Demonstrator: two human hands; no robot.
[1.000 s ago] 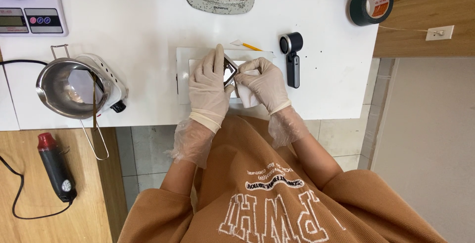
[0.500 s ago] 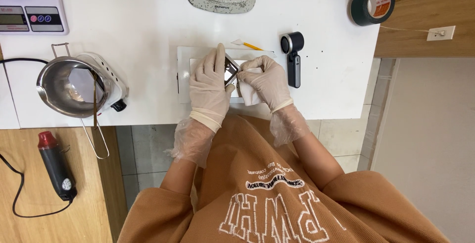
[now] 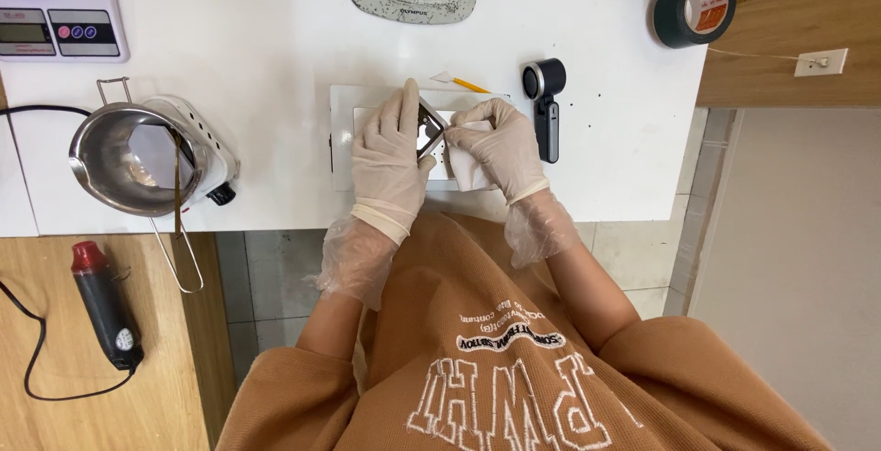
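Gloved left hand [image 3: 390, 153] grips a small dark-framed glass piece [image 3: 429, 128]; right hand [image 3: 500, 144] presses white tissue [image 3: 470, 168].

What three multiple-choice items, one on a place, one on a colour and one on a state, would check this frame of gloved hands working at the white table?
1. Where does the roll of dark tape lie?
A. at the far right corner of the white table
B. inside the metal pot
C. on the wooden floor

2. What colour is the top of the heat tool on the floor?
A. green
B. red
C. yellow

3. How does the left hand stand to the small dark square piece?
A. flat on the table, away from it
B. out of view
C. gripping it, with the right hand pressing a white wipe beside it

Answers: 1 A, the roll sits by the table's right edge; 2 B, its cap is red above a black body; 3 C, the piece shows between both gloved hands over the white tray.
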